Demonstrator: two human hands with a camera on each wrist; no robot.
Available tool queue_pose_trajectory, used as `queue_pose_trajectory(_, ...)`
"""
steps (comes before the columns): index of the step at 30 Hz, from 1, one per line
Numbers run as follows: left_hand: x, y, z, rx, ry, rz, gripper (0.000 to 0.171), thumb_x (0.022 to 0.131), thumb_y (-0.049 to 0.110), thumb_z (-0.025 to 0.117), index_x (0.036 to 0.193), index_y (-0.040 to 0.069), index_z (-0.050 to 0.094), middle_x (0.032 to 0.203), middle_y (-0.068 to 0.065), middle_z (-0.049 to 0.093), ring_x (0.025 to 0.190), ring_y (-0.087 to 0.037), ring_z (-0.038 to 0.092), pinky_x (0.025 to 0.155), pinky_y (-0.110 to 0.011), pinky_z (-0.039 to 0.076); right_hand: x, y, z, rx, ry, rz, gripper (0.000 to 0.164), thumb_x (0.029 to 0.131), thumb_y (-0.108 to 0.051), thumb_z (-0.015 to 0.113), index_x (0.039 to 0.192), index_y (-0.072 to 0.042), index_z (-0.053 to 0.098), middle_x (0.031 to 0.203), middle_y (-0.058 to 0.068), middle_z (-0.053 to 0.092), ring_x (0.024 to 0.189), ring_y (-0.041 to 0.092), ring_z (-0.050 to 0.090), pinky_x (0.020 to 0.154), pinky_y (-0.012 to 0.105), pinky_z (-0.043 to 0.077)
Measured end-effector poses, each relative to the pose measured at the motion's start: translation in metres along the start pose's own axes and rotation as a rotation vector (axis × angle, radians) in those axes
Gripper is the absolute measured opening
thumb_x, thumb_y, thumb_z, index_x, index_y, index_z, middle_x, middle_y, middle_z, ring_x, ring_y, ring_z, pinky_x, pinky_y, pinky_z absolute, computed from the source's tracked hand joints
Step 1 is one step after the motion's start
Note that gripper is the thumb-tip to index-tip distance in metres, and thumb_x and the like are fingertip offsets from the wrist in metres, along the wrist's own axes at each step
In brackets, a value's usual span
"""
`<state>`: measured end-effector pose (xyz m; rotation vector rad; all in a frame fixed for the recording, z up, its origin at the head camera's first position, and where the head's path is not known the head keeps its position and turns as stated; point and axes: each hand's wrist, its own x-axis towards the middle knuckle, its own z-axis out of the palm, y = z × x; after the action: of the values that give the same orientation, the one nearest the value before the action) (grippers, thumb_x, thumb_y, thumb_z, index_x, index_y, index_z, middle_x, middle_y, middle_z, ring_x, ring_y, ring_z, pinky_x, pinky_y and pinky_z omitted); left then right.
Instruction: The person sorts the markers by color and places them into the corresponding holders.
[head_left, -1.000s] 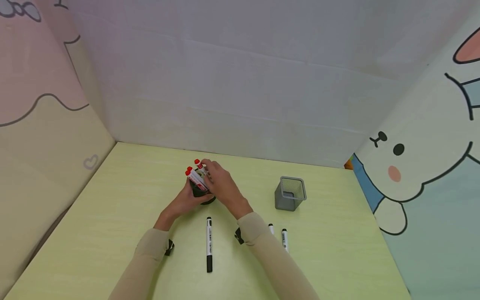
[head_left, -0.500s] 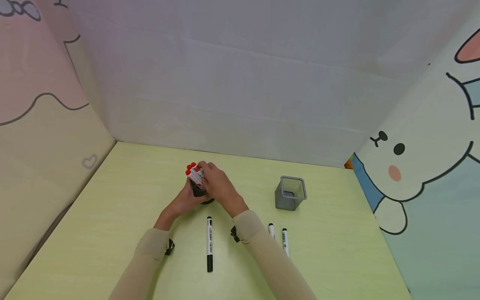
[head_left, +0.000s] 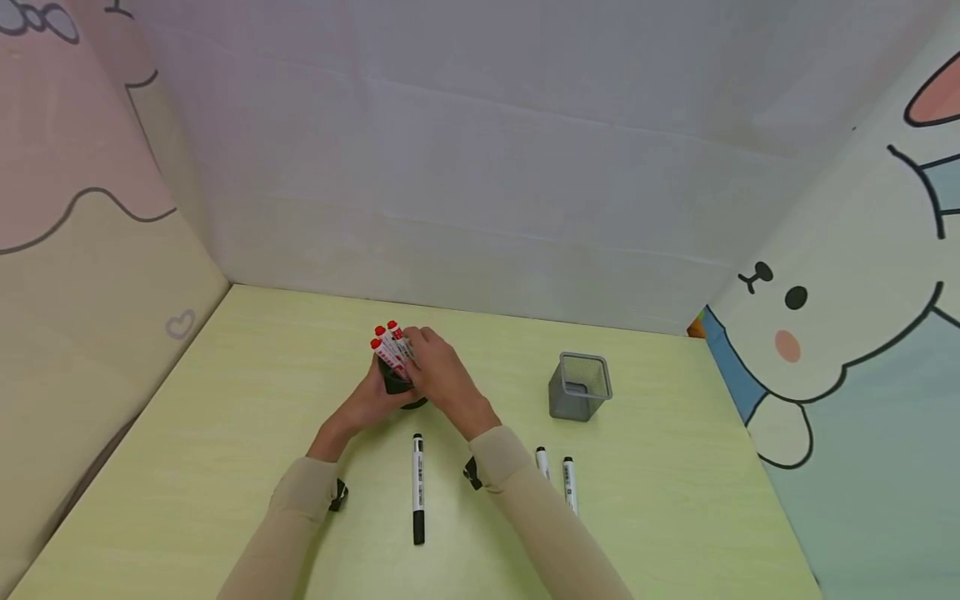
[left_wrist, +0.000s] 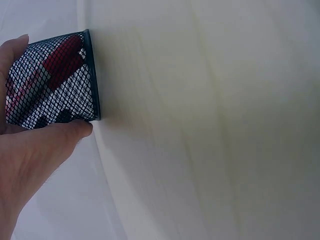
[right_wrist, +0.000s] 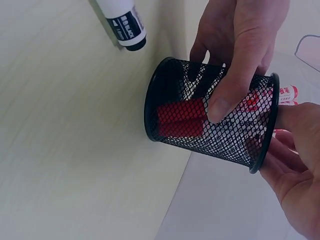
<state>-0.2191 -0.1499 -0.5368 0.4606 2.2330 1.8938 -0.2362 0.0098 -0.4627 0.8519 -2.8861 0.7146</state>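
My left hand [head_left: 372, 400] grips a round black wire-mesh pen cup [head_left: 395, 383] on the table; its thumb lies along the mesh [right_wrist: 225, 127] in the right wrist view. Red-ended white markers [head_left: 388, 353] stick up from the cup, leaning left. Through the mesh their red caps [right_wrist: 181, 117] show low inside, near the base. My right hand [head_left: 444, 373] is at the cup's mouth, fingers and thumb curled around a marker among the others; its fingertips are partly hidden. In the left wrist view the left hand's thumb [left_wrist: 75, 131] lies near the cup's base.
A black-capped white marker [head_left: 418, 487] lies in front of the cup. Two more, a partly covered marker [head_left: 542, 462] and another marker [head_left: 570, 483], lie beside the right sleeve. A square grey mesh holder [head_left: 581, 387] stands to the right. A wall [head_left: 480, 208] rises behind the table.
The right hand has lowered a red-ended marker into the cup beside the others, and the marker tops have shifted slightly. The left hand keeps its grip on the cup.
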Motion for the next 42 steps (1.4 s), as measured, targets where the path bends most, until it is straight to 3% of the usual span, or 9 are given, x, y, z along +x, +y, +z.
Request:
queue_pose_trajectory(8,0.000,0.000,0.001,0.005,0.011,0.000,0.097,0.097,0.007,0.072,0.160,0.017,0.000,0.158,-0.015,0.032,0.141,-0.033,0.037,0.116,-0.053,0.032,-0.006,0.003,-0.004,0.055,0.049,-0.032,0.038,0.101,-0.012,0.067,0.136,-0.004,0.057,0.125,0.010,0.063,0.103,0.019,0.060,0.092,0.028,0.053)
queue_pose_trajectory(18,0.001,-0.002,-0.001,0.009,0.058,-0.036,0.094,0.092,0.014,0.079,0.159,0.014,0.013,0.152,-0.014,0.041,0.136,-0.032,0.044,0.112,-0.053,0.037,-0.013,0.012,-0.004,0.271,0.147,-0.010,0.031,0.098,-0.006,0.068,0.128,-0.002,0.062,0.119,0.011,0.066,0.106,0.021,0.062,0.090,0.032,0.054)
queue_pose_trajectory(27,0.000,0.002,-0.002,-0.010,0.044,-0.020,0.097,0.090,0.013,0.081,0.161,0.016,0.015,0.153,-0.011,0.042,0.134,-0.029,0.047,0.109,-0.041,0.042,-0.013,0.019,-0.001,0.338,0.155,-0.012,0.033,0.098,-0.006,0.069,0.129,0.000,0.061,0.121,0.014,0.066,0.109,0.022,0.063,0.096,0.035,0.053)
queue_pose_trajectory(33,-0.007,0.007,-0.004,0.067,0.104,-0.120,0.101,0.089,0.026,0.084,0.160,0.011,0.014,0.159,-0.017,0.032,0.147,-0.038,0.030,0.118,-0.061,0.026,-0.020,0.022,-0.005,0.367,0.191,-0.034,0.031,0.099,-0.009,0.068,0.128,0.000,0.061,0.123,0.013,0.066,0.113,0.024,0.063,0.099,0.040,0.052)
queue_pose_trajectory(37,-0.014,0.008,-0.008,0.166,0.138,-0.190,0.105,0.088,0.036,0.083,0.160,0.004,0.014,0.162,-0.022,0.026,0.151,-0.043,0.022,0.118,-0.061,0.024,-0.024,0.025,-0.009,0.367,0.222,-0.055,0.031,0.099,-0.009,0.068,0.127,0.002,0.062,0.122,0.015,0.066,0.112,0.026,0.063,0.099,0.041,0.052)
queue_pose_trajectory(42,-0.021,0.007,-0.013,0.198,0.164,-0.196,0.100,0.091,0.033,0.081,0.159,-0.001,0.017,0.160,-0.027,0.027,0.147,-0.045,0.027,0.119,-0.059,0.026,-0.029,0.028,-0.014,0.359,0.248,-0.073,0.032,0.098,-0.012,0.070,0.126,0.002,0.063,0.122,0.013,0.066,0.113,0.025,0.062,0.100,0.038,0.051)
